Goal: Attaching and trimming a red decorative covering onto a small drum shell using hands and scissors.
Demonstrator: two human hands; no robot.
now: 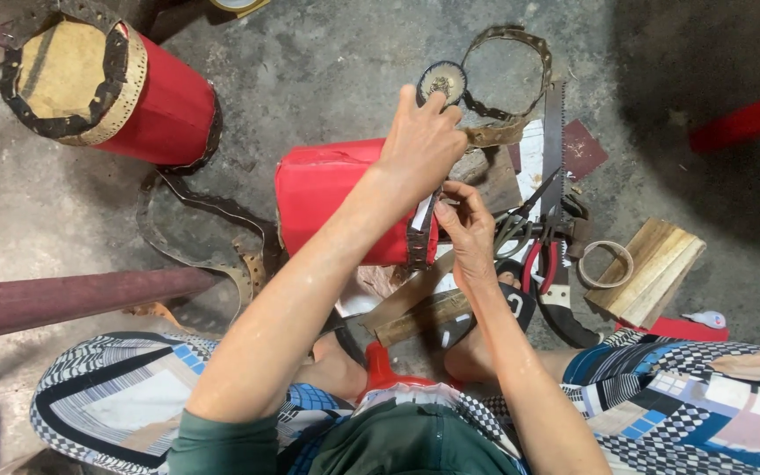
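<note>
My left hand point(424, 141) reaches forward over a red drum body point(327, 202) lying on its side and pinches a dark studded strip point(421, 233) near its top, close to a small round dark disc point(442, 81). My right hand point(466, 230) holds the lower part of the same strip between thumb and fingers, beside the drum's open end. The strip hangs down between both hands. My knees in patterned trousers frame the bottom of the view, with my feet in sandals below the drum.
A second red drum point(125, 88) with a skin top stands at the upper left. A perforated leather loop point(507, 75), a handsaw point(554, 149), scissors point(521, 224), a tape ring point(605, 264) and a wooden block point(653, 268) lie right. A maroon bar point(72, 299) crosses left.
</note>
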